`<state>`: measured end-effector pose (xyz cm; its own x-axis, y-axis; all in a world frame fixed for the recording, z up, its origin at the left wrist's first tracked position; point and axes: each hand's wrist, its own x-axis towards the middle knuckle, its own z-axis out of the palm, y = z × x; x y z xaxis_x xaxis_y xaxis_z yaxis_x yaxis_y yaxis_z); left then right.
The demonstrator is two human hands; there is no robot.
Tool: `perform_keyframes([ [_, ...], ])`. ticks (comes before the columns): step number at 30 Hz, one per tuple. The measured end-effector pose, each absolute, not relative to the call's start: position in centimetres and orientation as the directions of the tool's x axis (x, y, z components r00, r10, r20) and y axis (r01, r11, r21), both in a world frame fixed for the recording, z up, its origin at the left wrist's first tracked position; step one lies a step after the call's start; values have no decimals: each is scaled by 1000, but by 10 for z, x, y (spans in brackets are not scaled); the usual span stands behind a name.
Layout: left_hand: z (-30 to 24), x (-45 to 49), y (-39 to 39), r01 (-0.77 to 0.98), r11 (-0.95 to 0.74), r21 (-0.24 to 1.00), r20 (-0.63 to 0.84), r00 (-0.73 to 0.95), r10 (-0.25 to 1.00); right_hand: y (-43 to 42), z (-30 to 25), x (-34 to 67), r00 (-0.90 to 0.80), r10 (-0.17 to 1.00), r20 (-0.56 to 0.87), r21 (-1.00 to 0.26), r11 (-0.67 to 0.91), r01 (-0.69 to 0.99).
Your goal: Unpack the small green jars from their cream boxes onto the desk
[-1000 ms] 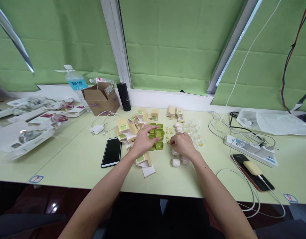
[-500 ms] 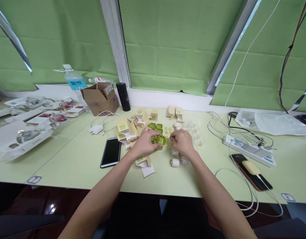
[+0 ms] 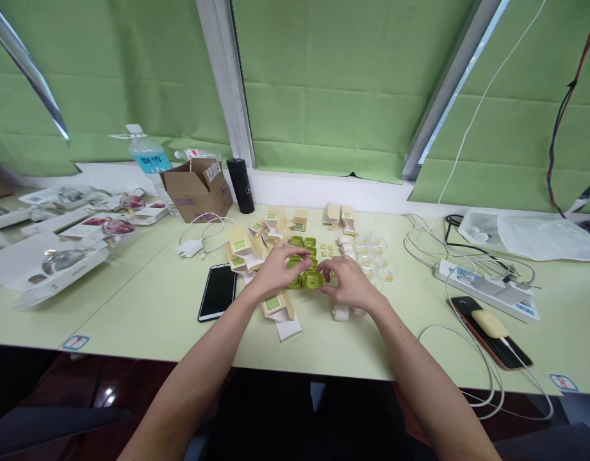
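Note:
A small green plastic box (image 3: pixel 312 280) lies nearest me in a cluster of similar green boxes (image 3: pixel 297 241) on the table. My right hand (image 3: pixel 347 280) has its thumb and forefinger closed on that box's right edge. Over the cluster's left side is my left hand (image 3: pixel 278 270), its thumb and fingers apart and nothing visible between them. Tiny yellow pieces (image 3: pixel 327 251) lie just behind my right hand. White cylinders (image 3: pixel 341 312) and clear cups (image 3: pixel 371 253) with yellow bits are beside it, partly covered by the hand.
Opened cream cartons (image 3: pixel 241 246) spread left of the boxes, near a phone (image 3: pixel 218 292). A cardboard box (image 3: pixel 196 192) and black tumbler (image 3: pixel 240 186) stand behind. At right are a power strip (image 3: pixel 487 289), cables and another phone (image 3: pixel 510 349) with a yellow case on it.
My left hand has come off the front green box and opened. My right hand has moved from the small yellow pieces toward me and left, onto that box's edge. The view shifted slightly.

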<state>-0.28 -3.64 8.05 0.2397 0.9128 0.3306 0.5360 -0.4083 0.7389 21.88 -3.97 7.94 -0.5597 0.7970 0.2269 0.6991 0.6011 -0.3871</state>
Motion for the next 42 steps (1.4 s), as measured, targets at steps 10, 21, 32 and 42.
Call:
perform_keyframes([
  [10, 77, -2, -32, 508, -400, 762, 450, 29, 893, -45, 77, 207, -641, 766, 48, -144, 640, 755],
  [21, 81, -3, -34, 506, -411, 758, 414, 113, 903, -45, 78, 210, -641, 768, 21, -173, 634, 754],
  [32, 100, -22, -67, 657, -559, 506, -109, 691, 714, -29, 72, 224, -367, 884, 289, -160, 423, 892],
  [42, 98, -34, -61, 692, -566, 448, 17, 626, 779, -26, 65, 223, -323, 881, 345, -147, 391, 909],
])
